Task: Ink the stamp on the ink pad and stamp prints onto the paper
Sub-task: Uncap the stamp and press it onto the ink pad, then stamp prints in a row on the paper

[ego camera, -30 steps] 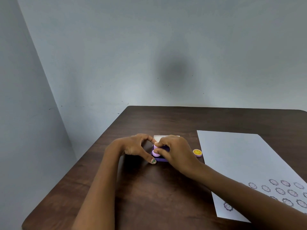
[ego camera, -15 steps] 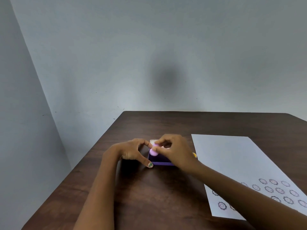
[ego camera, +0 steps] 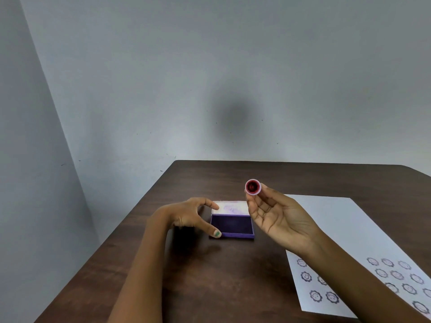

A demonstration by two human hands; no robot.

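Note:
A small round stamp [ego camera: 252,187] with a pink rim and a dark red face is pinched in the fingertips of my right hand [ego camera: 279,220]. It is raised above the table with its face turned toward me. The purple ink pad [ego camera: 233,223] lies open below and to the left, its white lid [ego camera: 229,208] folded back. My left hand [ego camera: 189,213] holds the pad's left side, thumb at the front corner and index finger on the lid. White paper [ego camera: 338,224] lies to the right, with several flower-face prints [ego camera: 396,275] near its front end.
Everything rests on a dark brown wooden table [ego camera: 210,276] set near a grey wall corner. The table's left edge runs diagonally close to my left forearm. My right forearm crosses over the paper's front left part.
My right hand has lifted the stamp off the ink pad and turned its face up toward me. The left hand stays at the pad's left side. The small yellow piece beside the pad is now hidden.

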